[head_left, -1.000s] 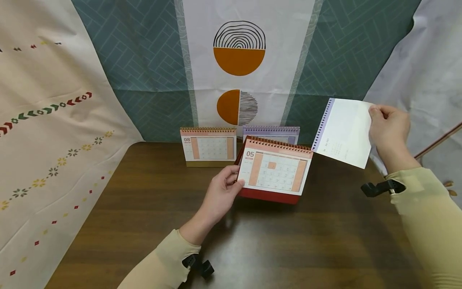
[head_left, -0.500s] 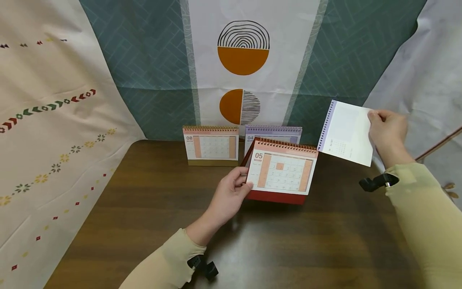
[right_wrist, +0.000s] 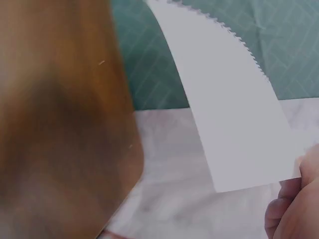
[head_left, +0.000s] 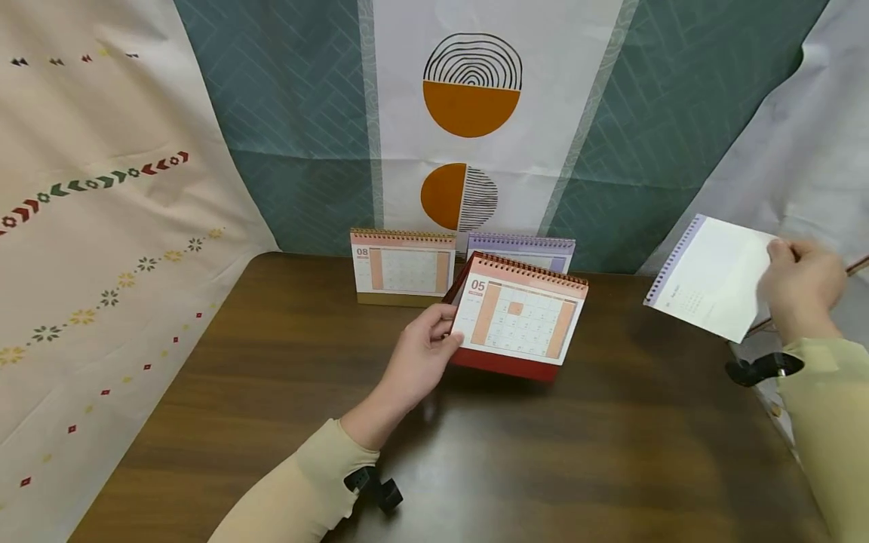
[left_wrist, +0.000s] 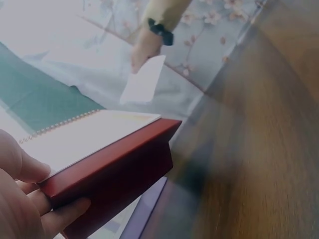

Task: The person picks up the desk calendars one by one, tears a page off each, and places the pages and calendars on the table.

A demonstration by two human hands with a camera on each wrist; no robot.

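My left hand (head_left: 421, 354) grips the left side of a red-based desk calendar (head_left: 523, 317) open at 05, thumb on the page and fingers beneath, as the left wrist view shows. The calendar tilts above the table. Off to the right, my right hand (head_left: 801, 283) pinches the edge of a loose calendar page (head_left: 713, 275), white with a purple strip and a row of torn binding holes. In the right wrist view that page (right_wrist: 229, 119) bends, its toothed edge farthest from the fingers.
At the table's back stand a desk calendar showing 08 (head_left: 403, 268) on a gold base and a purple desk calendar (head_left: 553, 253), partly hidden by the held one. A patterned cloth (head_left: 292, 151) hangs behind the brown table (head_left: 271, 422); pale cloths flank it.
My right hand has carried the loose page right and slightly down, away from the red-based calendar. My left hand keeps its hold on that calendar, which has shifted only slightly.
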